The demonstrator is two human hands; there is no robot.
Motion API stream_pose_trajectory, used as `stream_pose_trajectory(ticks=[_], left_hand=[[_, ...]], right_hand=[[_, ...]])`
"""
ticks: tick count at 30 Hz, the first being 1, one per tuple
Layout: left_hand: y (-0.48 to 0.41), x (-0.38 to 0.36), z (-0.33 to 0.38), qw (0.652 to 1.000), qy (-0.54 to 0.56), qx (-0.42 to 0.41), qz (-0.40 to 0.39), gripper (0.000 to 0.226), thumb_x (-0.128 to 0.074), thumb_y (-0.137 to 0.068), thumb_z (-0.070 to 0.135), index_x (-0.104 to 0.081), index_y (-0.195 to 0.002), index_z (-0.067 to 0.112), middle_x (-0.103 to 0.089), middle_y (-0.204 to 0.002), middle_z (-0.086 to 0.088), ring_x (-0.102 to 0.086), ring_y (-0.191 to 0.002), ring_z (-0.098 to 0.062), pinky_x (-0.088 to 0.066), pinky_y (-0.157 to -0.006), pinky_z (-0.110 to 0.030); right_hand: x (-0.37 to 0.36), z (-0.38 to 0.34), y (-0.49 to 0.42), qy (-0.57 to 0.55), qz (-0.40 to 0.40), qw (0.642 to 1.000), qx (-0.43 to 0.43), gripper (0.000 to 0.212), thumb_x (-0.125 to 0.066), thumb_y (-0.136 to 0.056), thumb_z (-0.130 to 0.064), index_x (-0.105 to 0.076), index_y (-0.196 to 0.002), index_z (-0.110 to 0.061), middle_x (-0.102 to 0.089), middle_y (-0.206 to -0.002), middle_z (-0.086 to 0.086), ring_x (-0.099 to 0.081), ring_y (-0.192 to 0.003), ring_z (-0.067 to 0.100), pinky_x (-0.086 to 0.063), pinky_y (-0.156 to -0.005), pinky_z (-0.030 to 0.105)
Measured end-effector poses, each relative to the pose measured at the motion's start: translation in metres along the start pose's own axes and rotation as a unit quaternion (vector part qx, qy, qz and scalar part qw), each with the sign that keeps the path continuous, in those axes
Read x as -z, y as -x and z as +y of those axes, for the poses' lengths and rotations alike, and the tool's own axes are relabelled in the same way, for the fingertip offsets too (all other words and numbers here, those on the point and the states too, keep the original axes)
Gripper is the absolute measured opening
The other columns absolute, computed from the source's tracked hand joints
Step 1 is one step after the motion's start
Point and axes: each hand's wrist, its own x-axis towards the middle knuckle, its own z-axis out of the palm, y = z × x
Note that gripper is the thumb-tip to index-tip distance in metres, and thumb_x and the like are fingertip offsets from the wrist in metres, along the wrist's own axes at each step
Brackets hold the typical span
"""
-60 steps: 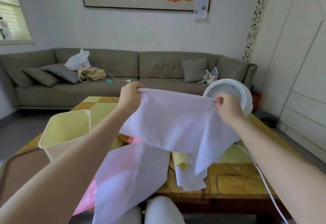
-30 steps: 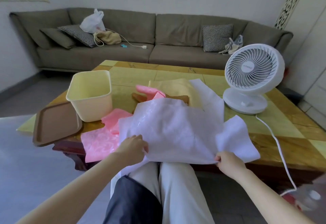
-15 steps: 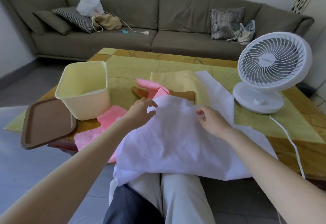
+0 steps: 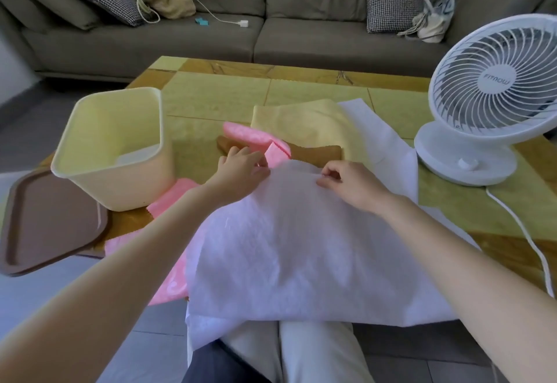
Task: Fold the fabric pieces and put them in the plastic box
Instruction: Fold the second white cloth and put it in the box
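A large white fabric piece (image 4: 286,250) lies folded over the table's near edge and my lap. My left hand (image 4: 241,165) rests on its far left edge with the fingers stretched over the cloth. My right hand (image 4: 352,180) pinches the far folded edge between thumb and fingers. Under and behind the white piece lie pink fabric (image 4: 256,138), yellow fabric (image 4: 304,120) and a brown piece (image 4: 319,153). The cream plastic box (image 4: 114,147) stands open at the left of the table, with something white at its bottom.
A white desk fan (image 4: 494,99) stands on the table at the right, its cord (image 4: 530,241) trailing over the near edge. A brown tray (image 4: 45,220) lies left of the box. A grey sofa (image 4: 271,20) with cushions and bags runs behind the wooden table (image 4: 241,87).
The white fabric, held up in the air two seconds ago, was laid on the table and folded away from me. Both hands moved from its near edge to the far edge.
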Motion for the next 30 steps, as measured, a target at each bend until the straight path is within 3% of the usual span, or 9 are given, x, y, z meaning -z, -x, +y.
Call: stream_pose_trajectory(ticks=[4,12,17,20,24,30], left_hand=[[-0.009,0.006,-0.001,1.000,0.008,-0.002,0.030,0.019,-0.044,-0.094,0.023,-0.056,-0.105,0.013,-0.051,-0.123,-0.007,-0.037,-0.116,-0.026,-0.026,-0.087,-0.037],[-0.012,0.003,-0.002,0.999,-0.034,0.014,0.009,0.021,-0.043,-0.096,0.026,-0.056,-0.106,0.013,-0.048,-0.124,-0.007,-0.036,-0.117,-0.027,-0.029,-0.093,-0.038],[-0.005,0.002,0.017,0.990,-0.131,0.047,0.036,0.035,-0.045,-0.093,0.013,-0.040,-0.127,0.011,-0.039,-0.128,-0.013,-0.038,-0.115,-0.029,-0.033,-0.094,-0.036],[0.007,-0.006,0.054,0.992,-0.093,-0.026,0.086,0.035,-0.047,-0.089,0.007,-0.045,-0.123,0.014,-0.041,-0.125,-0.009,-0.038,-0.115,-0.027,-0.032,-0.090,-0.033],[0.039,-0.043,0.119,0.988,-0.021,-0.153,0.014,0.028,-0.046,-0.092,0.012,-0.052,-0.118,0.017,-0.045,-0.118,-0.004,-0.042,-0.113,-0.024,-0.031,-0.090,-0.030],[0.077,-0.105,0.152,0.968,-0.145,-0.176,-0.110,0.039,-0.034,-0.099,0.032,-0.037,-0.135,0.018,-0.033,-0.140,-0.007,-0.033,-0.124,-0.029,-0.031,-0.101,-0.041]], right_hand=[[0.001,-0.010,-0.009,0.012,0.042,0.999,0.008,0.015,-0.055,-0.093,-0.028,-0.056,-0.081,-0.019,-0.055,-0.075,-0.006,-0.053,-0.076,0.019,-0.041,-0.068,0.032],[-0.005,-0.014,-0.017,0.066,0.063,0.996,-0.011,0.016,-0.055,-0.092,-0.028,-0.062,-0.093,-0.014,-0.061,-0.092,0.000,-0.058,-0.093,0.024,-0.046,-0.079,0.036],[-0.007,-0.007,0.000,0.057,0.090,0.994,0.001,0.034,-0.052,-0.095,-0.023,-0.049,-0.126,-0.008,-0.049,-0.129,0.008,-0.045,-0.120,0.025,-0.038,-0.100,0.036],[-0.010,0.010,0.031,0.025,0.116,0.993,-0.010,0.037,-0.048,-0.097,-0.021,-0.043,-0.130,-0.006,-0.047,-0.131,0.010,-0.043,-0.123,0.026,-0.037,-0.100,0.036],[-0.007,0.048,0.082,0.023,0.148,0.986,-0.078,0.038,-0.047,-0.097,-0.022,-0.042,-0.130,-0.004,-0.046,-0.134,0.010,-0.043,-0.124,0.026,-0.039,-0.100,0.037],[0.016,0.126,0.153,0.071,0.154,0.934,-0.315,0.049,-0.047,-0.096,-0.028,-0.037,-0.136,-0.003,-0.042,-0.137,0.018,-0.039,-0.127,0.035,-0.036,-0.101,0.044]])
